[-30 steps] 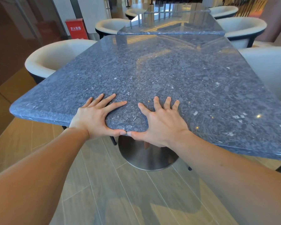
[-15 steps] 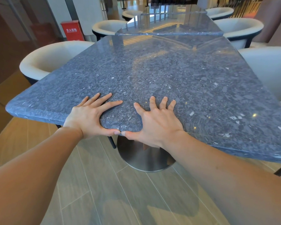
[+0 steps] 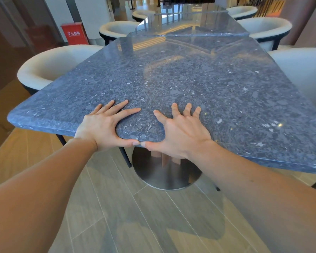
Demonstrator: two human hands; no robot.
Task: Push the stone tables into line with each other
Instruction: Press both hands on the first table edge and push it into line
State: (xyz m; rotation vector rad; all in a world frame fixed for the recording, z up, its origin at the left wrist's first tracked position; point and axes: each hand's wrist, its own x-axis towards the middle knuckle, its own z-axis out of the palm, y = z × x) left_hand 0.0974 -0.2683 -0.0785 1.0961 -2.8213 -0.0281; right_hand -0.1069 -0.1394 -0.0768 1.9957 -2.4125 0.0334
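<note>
1. Stone corner under both palms: left hand (image 3: 104, 126) and right hand (image 3: 182, 132) press flat, fingers spread, thumbs meeting on the edge.
2. That near table (image 3: 190, 84) has barely turned this past second.
3. Beyond it the next table (image 3: 190, 26) still sits askew; more pushing seems needed.

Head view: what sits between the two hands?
Head view shows only a bare corner of the near table; left hand and right hand flank it, thumbs nearly meeting.

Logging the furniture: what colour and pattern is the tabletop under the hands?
Blue-grey tabletop, speckled with darker and white flecks, glossy; the head view shows it best.
</note>
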